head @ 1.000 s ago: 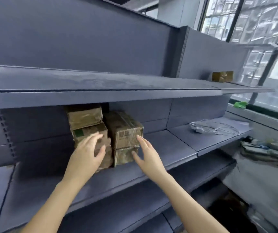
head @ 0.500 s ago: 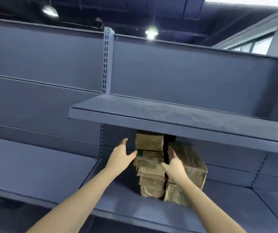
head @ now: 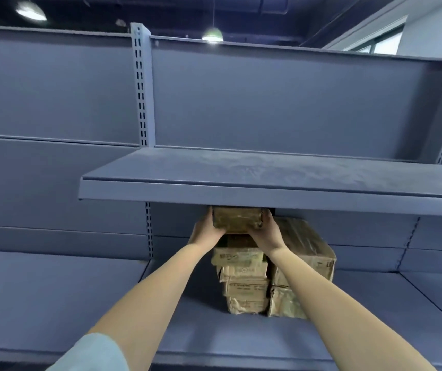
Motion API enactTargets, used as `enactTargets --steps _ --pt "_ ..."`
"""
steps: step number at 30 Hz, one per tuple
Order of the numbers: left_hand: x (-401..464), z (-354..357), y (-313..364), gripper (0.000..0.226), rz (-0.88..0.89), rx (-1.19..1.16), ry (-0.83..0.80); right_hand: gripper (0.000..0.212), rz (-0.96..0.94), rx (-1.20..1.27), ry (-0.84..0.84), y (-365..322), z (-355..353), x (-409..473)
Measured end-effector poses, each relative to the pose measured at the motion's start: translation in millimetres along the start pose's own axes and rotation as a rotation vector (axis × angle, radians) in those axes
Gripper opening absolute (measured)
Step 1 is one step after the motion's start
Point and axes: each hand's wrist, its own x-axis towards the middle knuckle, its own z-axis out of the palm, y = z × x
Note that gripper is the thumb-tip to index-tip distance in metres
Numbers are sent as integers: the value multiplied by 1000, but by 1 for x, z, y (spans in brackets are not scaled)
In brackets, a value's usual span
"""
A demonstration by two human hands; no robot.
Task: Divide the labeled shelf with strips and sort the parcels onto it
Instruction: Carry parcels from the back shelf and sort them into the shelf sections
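My left sleeve (head: 91, 353) shows at the near left edge, and both bare forearms reach up and away from me. Beyond them, on the lower shelf (head: 54, 303), a stack (head: 244, 282) of brown parcels stands, with a big box (head: 308, 253) touching it on the right. My left hand (head: 206, 232) curls around the left end of the top parcel (head: 237, 219), and my right hand (head: 266, 232) grips its right end. The parcel sits between my palms, just under the front lip of the upper shelf (head: 241, 188). Farther back rise the blue back panel (head: 281, 97) and a slotted post (head: 141, 84).
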Motion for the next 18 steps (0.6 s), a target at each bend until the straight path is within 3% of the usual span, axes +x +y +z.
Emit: enactTargets --steps 8,15,18 --pt "-17 1 9 67 -104 -45 129 60 -37 93 73 -20 -3 -34" --pt "-124 -46 -3 62 -26 -106 348 52 -191 194 -74 -34 22 -116" --pt "-174 -79 -16 61 -47 -67 438 59 -270 242 -168 -46 47 -148"
